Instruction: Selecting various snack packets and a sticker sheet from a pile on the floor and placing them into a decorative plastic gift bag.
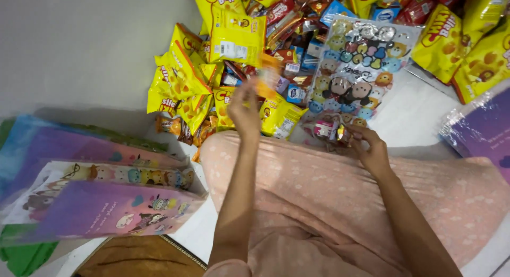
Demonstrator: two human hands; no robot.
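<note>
Seated at the near edge of the heaped yellow foil snack bags (183, 78), the left hand (243, 109) pinches a blurred orange packet (267, 78) aloft, while the right hand (372, 147) clasps small wrapped sweets (332, 131) against the pink-clothed knee (319, 171), beside the cartoon-printed clear plastic bag (356, 64).

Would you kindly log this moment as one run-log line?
left hand: raised, pinching blurred orange snack packet | right hand: holding small wrapped sweets | ahead: heap of yellow snack bags
</note>
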